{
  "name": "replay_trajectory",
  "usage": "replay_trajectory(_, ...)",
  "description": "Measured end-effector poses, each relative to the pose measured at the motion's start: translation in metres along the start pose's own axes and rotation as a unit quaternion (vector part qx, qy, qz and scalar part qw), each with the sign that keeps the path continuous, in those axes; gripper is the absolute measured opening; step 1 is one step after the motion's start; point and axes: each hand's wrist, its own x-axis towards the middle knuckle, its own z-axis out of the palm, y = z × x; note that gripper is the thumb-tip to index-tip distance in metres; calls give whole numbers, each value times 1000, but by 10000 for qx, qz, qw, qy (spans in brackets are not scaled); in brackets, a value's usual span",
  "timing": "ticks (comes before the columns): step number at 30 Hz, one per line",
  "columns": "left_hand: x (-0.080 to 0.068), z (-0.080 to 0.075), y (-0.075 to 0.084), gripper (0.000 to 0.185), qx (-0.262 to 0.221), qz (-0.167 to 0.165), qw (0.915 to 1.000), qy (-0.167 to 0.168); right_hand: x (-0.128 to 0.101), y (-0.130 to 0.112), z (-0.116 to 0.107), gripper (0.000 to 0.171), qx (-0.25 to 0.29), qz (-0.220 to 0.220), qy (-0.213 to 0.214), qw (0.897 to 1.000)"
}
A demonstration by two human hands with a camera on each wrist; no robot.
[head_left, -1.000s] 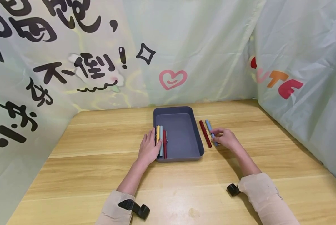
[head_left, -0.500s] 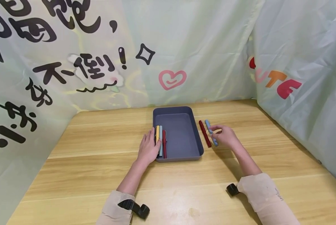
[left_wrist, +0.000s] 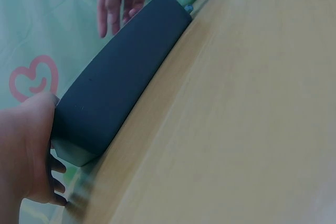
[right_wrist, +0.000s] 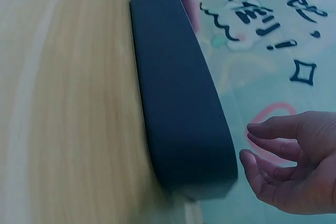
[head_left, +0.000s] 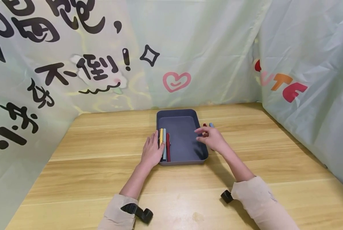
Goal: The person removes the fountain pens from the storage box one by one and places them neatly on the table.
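Note:
A dark grey tray lies mid-table. Along its left side lie a yellow pen, a light blue pen and a dark red pen. My left hand rests with straight fingers against the tray's left wall. My right hand hovers over the tray's right rim, fingers loosely spread and holding nothing; the right wrist view shows this hand empty beside the tray. Behind it on the table, only the tips of a red pen and a blue pen show.
The wooden table is walled at the back and right by pale printed sheeting. Bare wood spreads left, right and in front of the tray. Black wrist straps sit on both sleeves.
My right hand has left the blue pen on the table and moved left to the tray's right rim. The left hand and the pens in the tray stayed put.

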Motion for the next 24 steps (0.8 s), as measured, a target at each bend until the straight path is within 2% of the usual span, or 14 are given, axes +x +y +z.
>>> replay_trajectory(9,0,0,1,62,97,-16,9999,-26,7,-24,39,24,-332,-386,-419,9978)
replay_trajectory(16,1,0,2,62,99,-55,9999,-72,13,-32,71,22,-535,-387,-867,9940)
replay_trajectory(24,2,0,-1,60,82,-11,10000,-22,17,-34,89,20,-568,-354,-1104,9916)
